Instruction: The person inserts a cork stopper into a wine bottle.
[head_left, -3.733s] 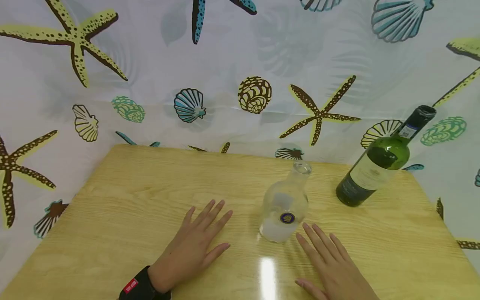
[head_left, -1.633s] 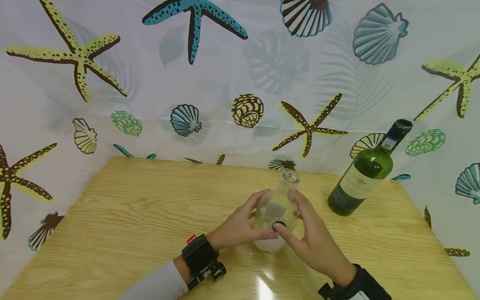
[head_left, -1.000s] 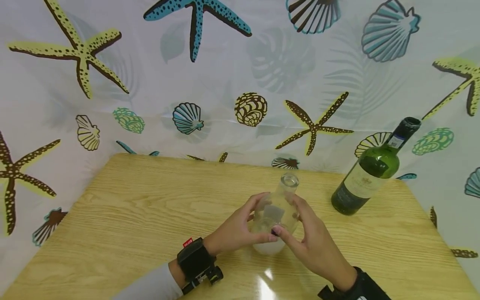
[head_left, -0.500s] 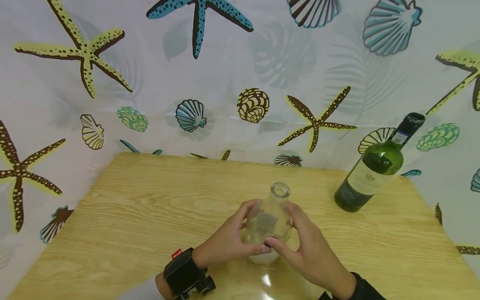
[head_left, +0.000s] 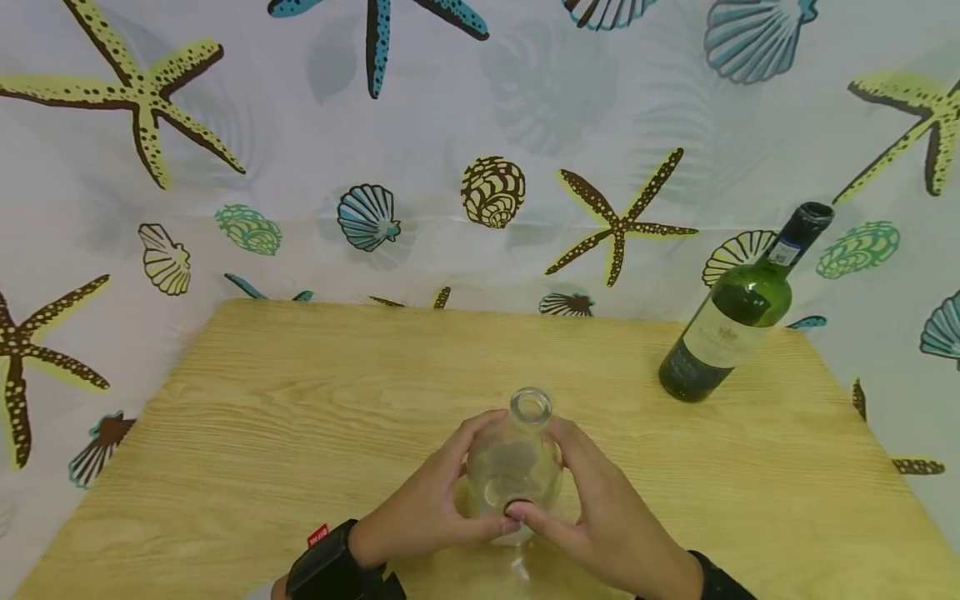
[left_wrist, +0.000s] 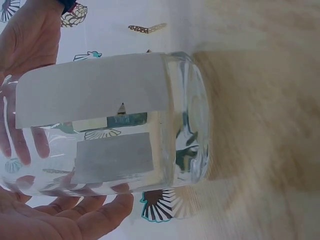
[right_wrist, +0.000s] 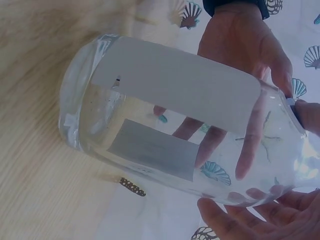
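Note:
A clear glass bottle (head_left: 517, 467) with a narrow neck and rounded shoulders stands upright between my hands at the front middle of the head view. My left hand (head_left: 427, 504) grips its left side, and my right hand (head_left: 611, 508) grips the right. Both thumbs meet at the front, partly covering a small dark emblem. Seen from the left wrist, the glass bottle (left_wrist: 92, 92) carries pale labels, and its thick base is close over the wooden surface. Fingers of both hands wrap the glass bottle (right_wrist: 175, 75) in the right wrist view.
A green wine bottle (head_left: 727, 333) with a cream and dark label stands at the back right of the wooden table (head_left: 300, 392). Behind the table hangs a white cloth (head_left: 435, 133) printed with starfish and shells.
My hands first lay spread on the table beside the glass bottle, then took hold of it from both sides. The bottle has since moved left and toward me. The wine bottle stays put.

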